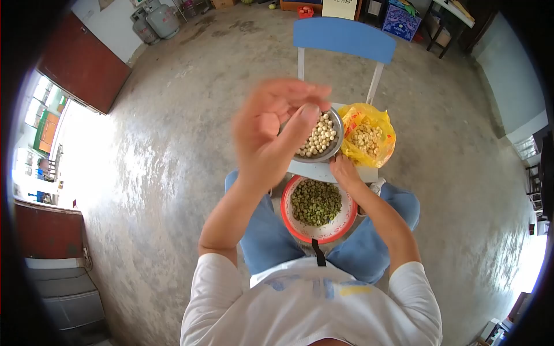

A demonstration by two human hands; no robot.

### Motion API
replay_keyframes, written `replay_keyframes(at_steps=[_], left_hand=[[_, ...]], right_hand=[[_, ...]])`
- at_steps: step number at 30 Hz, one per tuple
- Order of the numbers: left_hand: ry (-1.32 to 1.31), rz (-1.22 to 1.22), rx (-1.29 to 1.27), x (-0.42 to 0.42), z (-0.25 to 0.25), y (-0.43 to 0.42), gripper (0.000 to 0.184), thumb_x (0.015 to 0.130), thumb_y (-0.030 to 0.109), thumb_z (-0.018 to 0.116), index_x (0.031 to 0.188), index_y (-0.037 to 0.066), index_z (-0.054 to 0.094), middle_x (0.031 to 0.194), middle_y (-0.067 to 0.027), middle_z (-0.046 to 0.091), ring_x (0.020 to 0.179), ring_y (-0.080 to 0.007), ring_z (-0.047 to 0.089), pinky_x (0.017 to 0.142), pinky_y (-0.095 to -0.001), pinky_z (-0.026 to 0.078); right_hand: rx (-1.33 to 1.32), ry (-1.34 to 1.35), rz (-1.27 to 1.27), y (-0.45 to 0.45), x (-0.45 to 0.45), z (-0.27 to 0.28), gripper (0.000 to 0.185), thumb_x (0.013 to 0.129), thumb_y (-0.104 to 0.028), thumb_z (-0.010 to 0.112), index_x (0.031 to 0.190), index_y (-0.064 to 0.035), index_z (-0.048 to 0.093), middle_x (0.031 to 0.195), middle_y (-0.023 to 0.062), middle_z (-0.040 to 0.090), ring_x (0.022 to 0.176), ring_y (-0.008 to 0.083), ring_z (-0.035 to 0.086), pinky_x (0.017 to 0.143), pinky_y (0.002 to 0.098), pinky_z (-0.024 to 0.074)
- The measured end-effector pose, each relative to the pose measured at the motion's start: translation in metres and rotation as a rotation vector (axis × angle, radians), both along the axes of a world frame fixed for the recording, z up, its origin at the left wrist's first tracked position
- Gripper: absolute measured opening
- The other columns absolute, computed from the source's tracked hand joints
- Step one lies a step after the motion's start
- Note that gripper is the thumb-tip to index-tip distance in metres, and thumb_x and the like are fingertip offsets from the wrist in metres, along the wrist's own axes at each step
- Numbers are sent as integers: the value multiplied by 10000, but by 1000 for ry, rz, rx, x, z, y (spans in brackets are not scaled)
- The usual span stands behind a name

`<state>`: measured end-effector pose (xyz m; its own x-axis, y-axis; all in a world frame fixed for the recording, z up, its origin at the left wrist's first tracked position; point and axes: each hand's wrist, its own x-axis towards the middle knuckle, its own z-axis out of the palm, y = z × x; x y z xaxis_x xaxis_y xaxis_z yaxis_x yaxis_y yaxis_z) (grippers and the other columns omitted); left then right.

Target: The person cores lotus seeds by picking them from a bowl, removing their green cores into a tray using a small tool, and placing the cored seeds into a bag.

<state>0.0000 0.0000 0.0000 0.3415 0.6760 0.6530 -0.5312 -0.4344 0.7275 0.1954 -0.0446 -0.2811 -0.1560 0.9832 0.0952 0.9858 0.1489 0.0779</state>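
My left hand (277, 124) is raised in front of the metal bowl (339, 141), smeared by motion. Its fingers are bent forward with the thumb apart below them, and nothing shows in its grasp. Round pale seeds (320, 138), which look like lotus seeds, lie in the bowl, partly hidden by this hand. At the bowl's near right rim is my right hand (344, 171), its fingertips mostly hidden between the bowl and a yellow plastic bag (388, 124). Pale yellowish pieces (366, 138) fill the bag. Below, a red-rimmed white basin (297, 228) holds many greenish-brown seeds (316, 202).
Bowl and bag stand on the seat of a chair with a blue backrest (346, 39). My knees are on both sides of the basin. Gas cylinders (158, 20) stand by the far left wall, and a patterned purple box (400, 23) is at the back right.
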Motion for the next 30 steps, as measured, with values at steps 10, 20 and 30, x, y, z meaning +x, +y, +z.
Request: replay_keyframes(at_steps=[10, 20, 30], left_hand=[[1123, 291, -52, 31, -248, 108, 149, 734, 43, 635, 876, -4, 635, 821, -133, 655, 772, -247, 630, 702, -337, 493], [1400, 256, 209, 57, -262, 107, 200, 676, 115, 700, 838, 35, 613, 895, -132, 607, 888, -322, 582, 768, -413, 459], [1514, 335, 304, 69, -278, 98, 239, 661, 126, 700, 832, 28, 565, 929, -146, 593, 877, -355, 567, 736, -430, 457]], right_hand=[[-28, 80, 67, -9, 11, -12, 145, 736, -49, 546, 870, 6, 533, 853, 147, 537, 821, 291, 571, 671, 368, 511], [-404, 576, 269, -42, -4, 21, 161, 764, -9, 484, 917, 41, 472, 853, 215, 522, 764, 370, 598, 646, 428, 507], [-141, 616, 169, -29, 8, 61, 190, 727, -74, 562, 887, -37, 467, 835, 114, 508, 659, 299, 594, 557, 378, 502]])
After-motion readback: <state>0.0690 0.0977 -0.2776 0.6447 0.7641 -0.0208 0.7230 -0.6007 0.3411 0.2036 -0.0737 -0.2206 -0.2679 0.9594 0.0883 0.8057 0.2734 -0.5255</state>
